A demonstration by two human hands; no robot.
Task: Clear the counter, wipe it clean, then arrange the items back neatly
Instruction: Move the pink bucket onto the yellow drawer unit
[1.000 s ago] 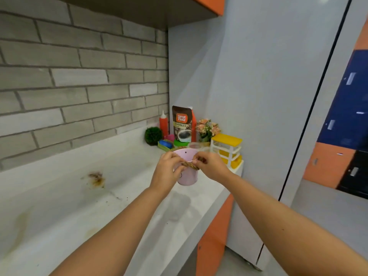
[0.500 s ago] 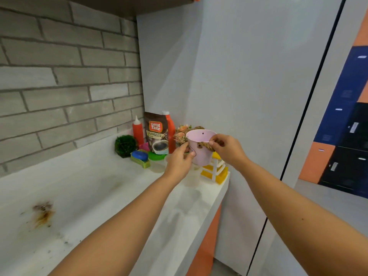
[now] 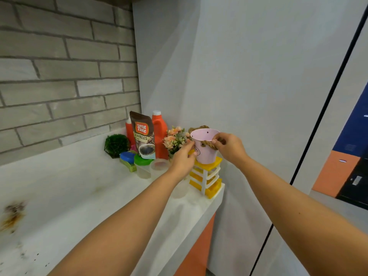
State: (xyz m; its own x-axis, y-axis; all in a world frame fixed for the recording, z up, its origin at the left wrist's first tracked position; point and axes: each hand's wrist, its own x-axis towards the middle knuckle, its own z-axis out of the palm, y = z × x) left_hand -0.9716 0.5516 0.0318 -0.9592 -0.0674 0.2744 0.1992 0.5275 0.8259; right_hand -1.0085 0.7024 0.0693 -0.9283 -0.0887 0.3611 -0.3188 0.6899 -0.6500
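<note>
A small pink bucket (image 3: 206, 151) with a rope handle stands on top of the yellow and white mini drawer unit (image 3: 207, 179) at the counter's right end. My left hand (image 3: 182, 159) touches the bucket's left side with its fingertips. My right hand (image 3: 229, 147) pinches the rope handle at the bucket's right rim. The white counter (image 3: 83, 200) runs left from here, with a rusty brown stain (image 3: 12, 216) at its near left.
Crowded in the far corner are a coffee granules pouch (image 3: 143, 134), two red bottles (image 3: 160, 134), a flower bunch (image 3: 175, 139), a green moss ball (image 3: 116, 145), a blue and green sponge holder (image 3: 128, 160) and clear plastic containers (image 3: 151, 167). A grey cabinet wall stands right.
Both hands carried the pink bucket up and to the right, from above the counter onto the top of the yellow drawer unit. The view turned toward the corner.
</note>
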